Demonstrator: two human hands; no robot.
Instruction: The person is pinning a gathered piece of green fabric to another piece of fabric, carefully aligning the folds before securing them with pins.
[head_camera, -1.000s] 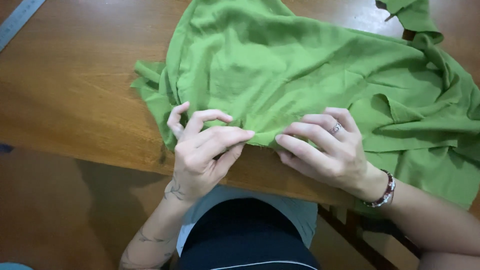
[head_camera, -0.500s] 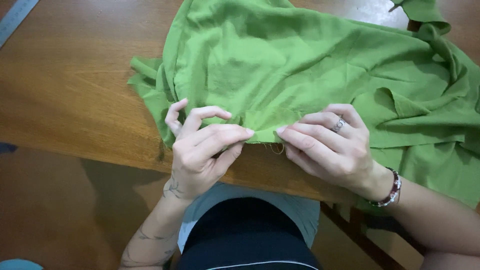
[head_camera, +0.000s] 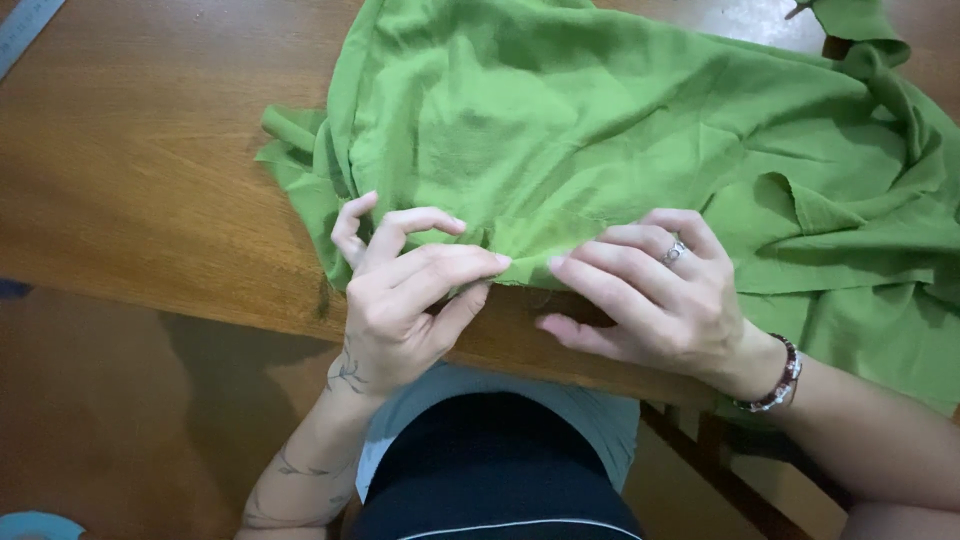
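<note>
At the near edge of the wooden bench (head_camera: 150, 190), the left hand (head_camera: 405, 295) and the right hand (head_camera: 655, 290) meet on the hem of a green cloth (head_camera: 600, 130). The left hand is closed narrow: its thumb and forefinger pinch the cloth's edge, with the other fingers curled above the pinch and the little finger lifted clear. The right hand lies just beside it, fingertips nearly touching those of the left; its fingers (head_camera: 600, 275) rest flat and long on top of the cloth's edge while the thumb reaches beneath, so the hem is held between them. A ring (head_camera: 677, 251) sits on one finger of the right hand, and a beaded bracelet (head_camera: 775, 385) circles its wrist.

Beyond both hands the cloth spreads away over the bench in soft wrinkles, wide past the right hand and bunched into folds to the far side of it. Beside the left hand, outward, a folded strip of the same cloth (head_camera: 290, 150) lies on the bare wood. Far off beyond the left hand, at the bench's corner, is the end of a metal ruler (head_camera: 25, 30).
</note>
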